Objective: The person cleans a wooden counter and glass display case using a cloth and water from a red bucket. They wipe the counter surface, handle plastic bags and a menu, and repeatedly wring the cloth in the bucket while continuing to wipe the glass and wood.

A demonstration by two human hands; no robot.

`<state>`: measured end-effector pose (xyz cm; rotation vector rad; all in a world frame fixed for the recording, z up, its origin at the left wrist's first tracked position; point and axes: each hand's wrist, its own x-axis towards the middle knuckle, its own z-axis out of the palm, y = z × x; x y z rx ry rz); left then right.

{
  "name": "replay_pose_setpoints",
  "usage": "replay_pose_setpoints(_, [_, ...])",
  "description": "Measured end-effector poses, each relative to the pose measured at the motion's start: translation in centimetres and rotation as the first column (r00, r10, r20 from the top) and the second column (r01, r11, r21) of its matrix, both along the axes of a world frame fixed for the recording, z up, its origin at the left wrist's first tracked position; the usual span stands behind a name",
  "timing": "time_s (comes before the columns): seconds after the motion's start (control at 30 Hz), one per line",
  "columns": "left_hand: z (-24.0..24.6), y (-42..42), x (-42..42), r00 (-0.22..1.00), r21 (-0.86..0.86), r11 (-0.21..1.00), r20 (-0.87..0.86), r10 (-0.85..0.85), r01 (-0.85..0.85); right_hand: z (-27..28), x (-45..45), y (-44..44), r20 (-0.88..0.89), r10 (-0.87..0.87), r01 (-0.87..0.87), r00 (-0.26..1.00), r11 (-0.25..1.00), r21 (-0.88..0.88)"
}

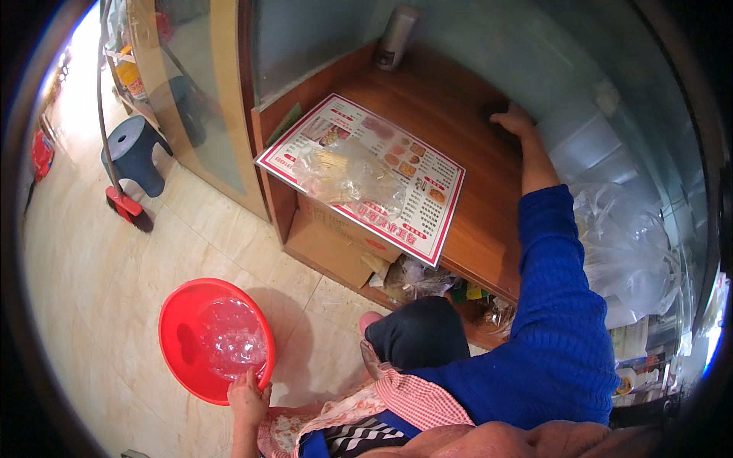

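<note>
My left hand (249, 396) grips the rim of a red plastic basin (177, 343) with some water in it, tilted above the tiled floor. My right hand (513, 120) reaches far over the brown wooden shelf top (487, 229), at a dark thing near its back; its fingers are partly hidden, so its hold cannot be told. Between my hands a laminated menu sheet (441, 217) lies on the shelf top and juts past its front edge. On the sheet rests a clear plastic bag (366, 177) with thin wooden sticks inside.
A silver cylinder (397, 37) stands at the shelf's back corner. Below are a cardboard box (326, 246) and plastic bags (421, 277). A blue stool (134, 151) and a red broom (127, 207) stand at left. Clear bags (624, 252) are piled at right.
</note>
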<state>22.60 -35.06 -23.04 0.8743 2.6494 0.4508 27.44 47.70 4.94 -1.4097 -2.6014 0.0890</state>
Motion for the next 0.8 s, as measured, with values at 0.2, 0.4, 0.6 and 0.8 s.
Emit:
replay_pose_setpoints(0.2, [0.2,0.8,-0.4,0.997,0.001,1.0,-0.076,-0.01,0.01,2.1,0.0,-9.6,-0.094,0.035,-0.05,0.995,0.985,-0.166])
replay_pose_setpoints(0.4, [0.3,0.8,-0.2,0.999,0.018,1.0,-0.047,0.011,-0.01,8.6,-0.8,-8.7,-0.547,-0.006,-0.113,0.837,0.977,-0.183])
replay_pose_setpoints(0.6, [-0.2,0.3,-0.2,0.999,-0.022,0.999,-0.024,0.034,-0.035,4.7,0.0,-1.6,-0.549,-0.19,0.29,0.814,0.951,0.101])
replay_pose_setpoints(0.8, [0.5,0.0,-0.1,1.0,-0.064,0.998,0.004,0.021,-0.02,-1.3,-2.4,-5.7,-0.125,-0.229,0.243,0.965,0.964,0.109])
